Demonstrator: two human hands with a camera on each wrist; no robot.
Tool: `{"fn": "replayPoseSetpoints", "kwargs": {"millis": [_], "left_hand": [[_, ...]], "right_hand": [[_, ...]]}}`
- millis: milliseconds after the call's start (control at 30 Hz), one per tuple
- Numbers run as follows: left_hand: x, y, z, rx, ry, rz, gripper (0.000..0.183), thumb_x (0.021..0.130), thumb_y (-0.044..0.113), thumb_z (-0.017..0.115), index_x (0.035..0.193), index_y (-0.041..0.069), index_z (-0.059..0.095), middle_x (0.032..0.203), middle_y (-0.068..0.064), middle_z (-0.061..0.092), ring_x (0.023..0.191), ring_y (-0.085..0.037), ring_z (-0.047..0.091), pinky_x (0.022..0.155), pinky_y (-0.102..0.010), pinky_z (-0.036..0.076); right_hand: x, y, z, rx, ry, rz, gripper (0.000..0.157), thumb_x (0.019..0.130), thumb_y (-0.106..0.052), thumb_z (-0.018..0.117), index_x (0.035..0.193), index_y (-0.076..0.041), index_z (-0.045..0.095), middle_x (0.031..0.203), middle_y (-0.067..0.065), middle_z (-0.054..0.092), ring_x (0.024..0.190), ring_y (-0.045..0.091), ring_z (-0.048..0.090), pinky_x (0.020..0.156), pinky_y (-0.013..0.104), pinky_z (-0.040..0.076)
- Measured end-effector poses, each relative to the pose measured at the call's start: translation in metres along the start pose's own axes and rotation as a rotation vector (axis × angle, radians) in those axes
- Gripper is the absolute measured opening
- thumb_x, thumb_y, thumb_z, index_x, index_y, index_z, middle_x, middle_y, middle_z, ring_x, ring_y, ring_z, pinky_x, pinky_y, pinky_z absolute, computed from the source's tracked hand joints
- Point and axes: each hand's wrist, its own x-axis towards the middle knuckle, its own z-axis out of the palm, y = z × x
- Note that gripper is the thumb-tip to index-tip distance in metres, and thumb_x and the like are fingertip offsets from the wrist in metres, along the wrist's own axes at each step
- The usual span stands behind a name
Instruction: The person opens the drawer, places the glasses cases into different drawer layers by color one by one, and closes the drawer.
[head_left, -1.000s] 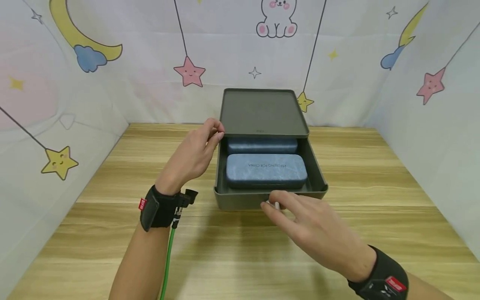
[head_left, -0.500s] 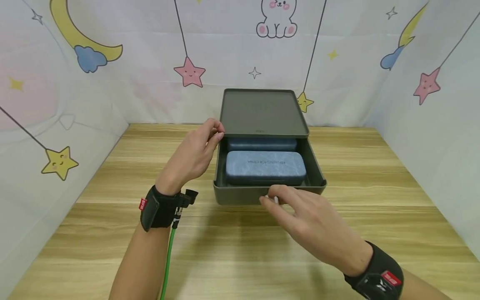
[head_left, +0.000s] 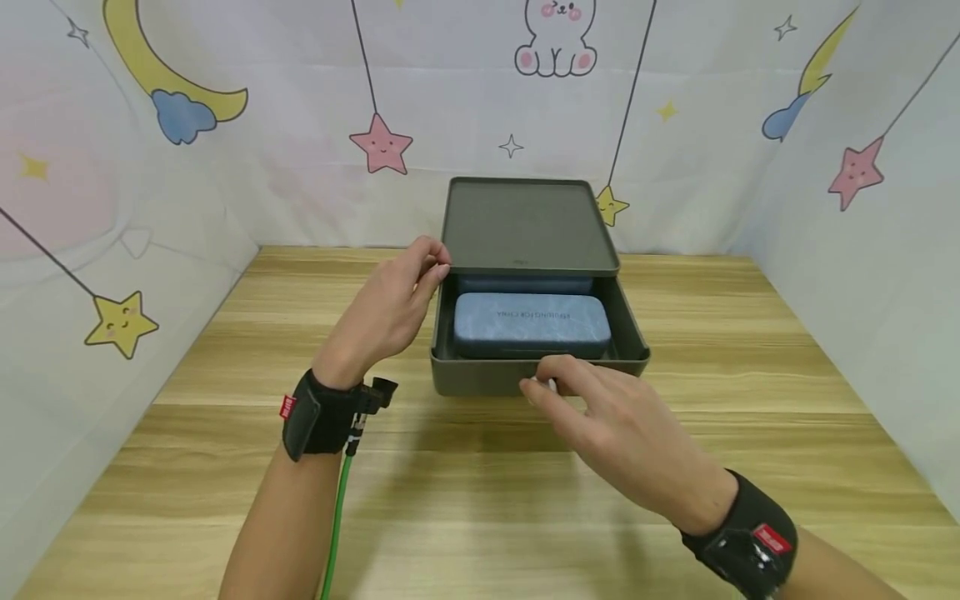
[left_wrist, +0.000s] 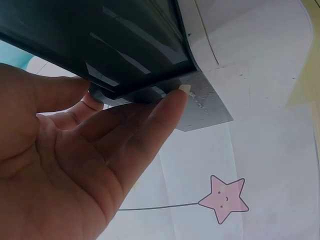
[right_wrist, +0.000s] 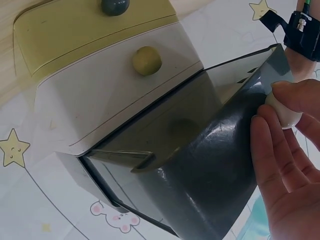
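A grey-green drawer stands partly out of its drawer cabinet, whose flat top covers the drawer's rear. Inside lies a blue marbled hard case with lettering on it. Behind it a second blue case shows only as a strip under the cabinet top. My right hand pinches the drawer's round white knob between thumb and fingers. My left hand grips the front left corner of the cabinet top with thumb and fingertips.
Below the grey drawer, the right wrist view shows a white drawer with a yellow knob and a yellow drawer with a dark knob. The cabinet stands on a wood-grain table near a printed cloth backdrop.
The drawer has slid further into the cabinet, away from me, with my right hand on its knob. Less of the rear case shows now. My left hand has stayed at the corner.
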Motion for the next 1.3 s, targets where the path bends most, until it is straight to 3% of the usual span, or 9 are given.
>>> {"fn": "replayPoseSetpoints", "kwargs": {"millis": [667,1300], "left_hand": [[0.000,-0.001,0.000,-0.003,-0.008,0.003,0.017,0.105,0.022,0.039,0.113,0.011,0.049,0.116,-0.009,0.060,0.104,-0.016,0.053,0.089,-0.042,0.046],[0.000,-0.002,0.000,-0.005,-0.012,0.002,0.017,0.105,0.023,0.039,0.113,0.011,0.048,0.111,-0.008,0.060,0.084,-0.020,0.049,0.076,-0.039,0.042]], "right_hand": [[0.007,0.011,0.009,-0.008,-0.002,0.022,0.032,0.086,0.003,0.068,0.116,-0.005,0.061,0.106,0.009,0.055,0.074,0.016,0.052,0.060,0.031,0.052],[0.014,0.024,0.017,0.003,0.021,0.032,0.029,0.088,0.006,0.063,0.115,-0.004,0.064,0.108,0.009,0.054,0.076,0.015,0.051,0.063,0.031,0.052]]}}
